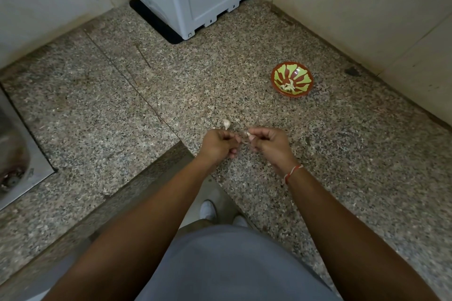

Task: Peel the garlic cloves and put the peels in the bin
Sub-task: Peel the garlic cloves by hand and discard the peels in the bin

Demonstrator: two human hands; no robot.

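Right fingers: right hand (269,144) curled, fingertips pinching a garlic clove (248,134) at its pale tip.
Left fingers: left hand (219,143) curled in too, seemingly tugging a wisp of peel (244,141); the exact grip is hidden.
Technique: hold the clove firm and strip skin away in long pieces, I'd say.
Spare clove: unpeeled clove (226,124) on the countertop (342,154), just beyond the left knuckles.
Bowl: patterned bowl (292,79) toward the back right corner, pale pieces inside.
Bin: none in sight.
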